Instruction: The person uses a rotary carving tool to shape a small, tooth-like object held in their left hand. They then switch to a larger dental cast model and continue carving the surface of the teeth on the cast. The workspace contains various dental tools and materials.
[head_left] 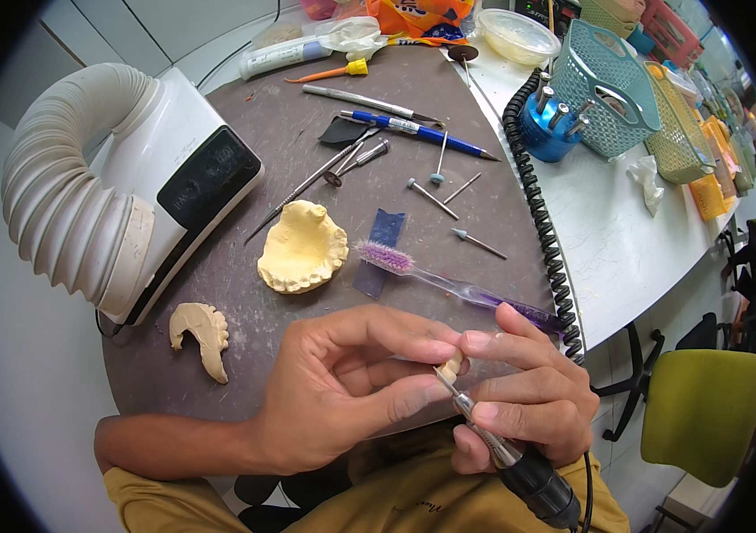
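Observation:
In front of my chest, my left hand (333, 369) pinches a small cream-coloured dental crown piece (451, 365) between thumb and fingers. My right hand (533, 382) is wrapped round a dental handpiece (496, 444) with a silver nose and black body. Its thin bur meets or nearly meets the crown piece; contact is too small to tell. Fingertips of both hands come together around the piece and partly hide it. Beyond them lies a yellow plaster dental cast (302, 249). A clear purple toothbrush (449, 282) rests across a dark blue strip (382, 251).
A beige partial arch cast (201, 336) lies at left, below a white suction unit (191, 169) with a ribbed hose. Farther back are a blue pen (422, 131), a metal knife (360, 99) and several loose burs. A coiled black cord (538, 222) borders the mat, near a blue bur holder (548, 124).

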The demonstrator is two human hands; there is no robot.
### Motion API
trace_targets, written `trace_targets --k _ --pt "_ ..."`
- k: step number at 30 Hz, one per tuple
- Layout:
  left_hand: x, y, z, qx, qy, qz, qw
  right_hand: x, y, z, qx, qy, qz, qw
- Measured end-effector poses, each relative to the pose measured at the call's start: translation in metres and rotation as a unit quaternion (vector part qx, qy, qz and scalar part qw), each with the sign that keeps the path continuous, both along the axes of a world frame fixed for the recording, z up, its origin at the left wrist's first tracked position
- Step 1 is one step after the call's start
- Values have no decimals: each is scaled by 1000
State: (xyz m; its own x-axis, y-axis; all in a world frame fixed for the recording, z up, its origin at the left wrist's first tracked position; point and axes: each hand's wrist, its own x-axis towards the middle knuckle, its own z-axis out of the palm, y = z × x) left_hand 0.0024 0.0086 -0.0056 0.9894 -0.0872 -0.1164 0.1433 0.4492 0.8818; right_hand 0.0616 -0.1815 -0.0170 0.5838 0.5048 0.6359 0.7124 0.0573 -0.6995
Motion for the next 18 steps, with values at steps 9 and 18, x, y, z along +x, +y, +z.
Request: trace_targets --k 9,18 --pt "0 0 2 7 3 0 1000 0 0 -1 2 1 1 1000" --pt "1 0 1 7 4 -5 1000 0 0 0 3 14 -6 1000"
